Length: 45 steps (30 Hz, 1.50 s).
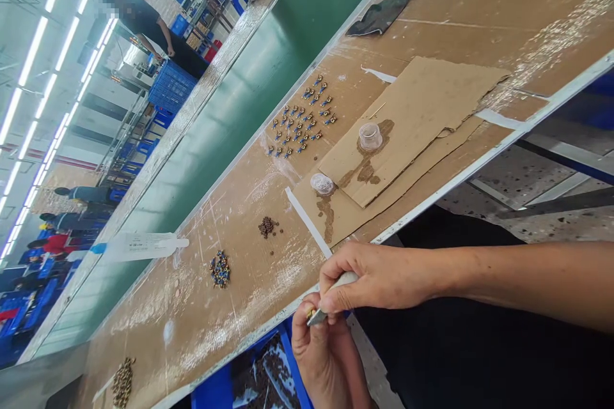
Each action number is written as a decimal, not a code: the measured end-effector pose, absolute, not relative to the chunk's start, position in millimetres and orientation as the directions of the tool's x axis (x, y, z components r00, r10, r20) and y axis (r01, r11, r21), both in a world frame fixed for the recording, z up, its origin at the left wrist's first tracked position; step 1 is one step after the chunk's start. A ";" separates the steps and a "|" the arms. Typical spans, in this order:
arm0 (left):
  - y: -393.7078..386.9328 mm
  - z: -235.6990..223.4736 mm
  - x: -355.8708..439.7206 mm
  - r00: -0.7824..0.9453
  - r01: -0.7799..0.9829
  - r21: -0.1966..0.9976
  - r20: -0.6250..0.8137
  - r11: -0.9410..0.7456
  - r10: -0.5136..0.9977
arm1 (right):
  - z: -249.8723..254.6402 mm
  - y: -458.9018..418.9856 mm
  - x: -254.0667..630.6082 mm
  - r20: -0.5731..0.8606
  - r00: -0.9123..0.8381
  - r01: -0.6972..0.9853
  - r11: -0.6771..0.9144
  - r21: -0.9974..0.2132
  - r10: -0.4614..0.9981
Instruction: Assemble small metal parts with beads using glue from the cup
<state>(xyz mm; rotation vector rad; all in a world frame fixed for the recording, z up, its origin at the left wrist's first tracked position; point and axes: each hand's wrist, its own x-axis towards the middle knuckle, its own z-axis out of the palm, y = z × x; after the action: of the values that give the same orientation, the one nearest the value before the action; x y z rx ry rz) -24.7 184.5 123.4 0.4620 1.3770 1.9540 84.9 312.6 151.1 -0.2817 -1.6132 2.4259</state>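
Note:
My right hand (pixel 369 276) is closed around a flat grey blade-like tool (pixel 346 279), its tip pointing down at the fingers of my left hand. My left hand (pixel 319 345) pinches a tiny gold-coloured piece (pixel 311 314), mostly covered by fingertips, and the tool's tip is at or beside it; contact cannot be made out. Both hands are together over the table's near edge. On the brown-covered table (pixel 249 307) lie a heap of small blue-and-gold pieces (pixel 220 270), a heap of tiny brown beads (pixel 267 227) and a spread-out group of blue-and-gold pieces (pixel 298 121).
Two small clear cups, one cup (pixel 370 137) farther up, stand on stained cardboard (pixel 432 102). A clear bottle (pixel 141 247) is near the green divider (pixel 268 70). Gold pieces (pixel 123 383) are heaped lower left. Below the edge is a blue bin (pixel 302 383). People work beyond.

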 end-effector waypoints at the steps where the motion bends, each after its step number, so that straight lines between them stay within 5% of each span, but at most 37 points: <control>1: 184.2 123.2 -24.8 -0.698 -0.330 0.923 -0.096 -0.199 0.710 | 151.2 312.3 84.7 -0.045 -0.958 -0.071 -0.388 -0.919 0.282; 20: 191.6 116.0 -21.6 -0.812 -0.285 0.924 -0.092 -0.255 0.577 | 145.9 296.6 71.9 -0.233 -0.899 -0.022 -0.568 -0.822 0.371; 28: 192.0 115.4 -27.6 -0.775 -0.289 0.915 -0.052 -0.281 0.630 | 151.6 306.1 70.8 -0.235 -0.822 -0.072 -0.503 -0.861 0.519; 45: 189.2 117.0 -25.4 -0.743 -0.513 0.830 -0.301 -0.219 0.598 | 141.4 305.7 65.1 -0.148 -0.937 -0.073 -0.593 -0.802 0.315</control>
<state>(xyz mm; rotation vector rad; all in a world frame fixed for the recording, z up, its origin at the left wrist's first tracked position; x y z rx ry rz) -25.4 189.2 117.0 0.1070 1.3249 2.0136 65.1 305.7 141.4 -0.4070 -1.2860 2.5909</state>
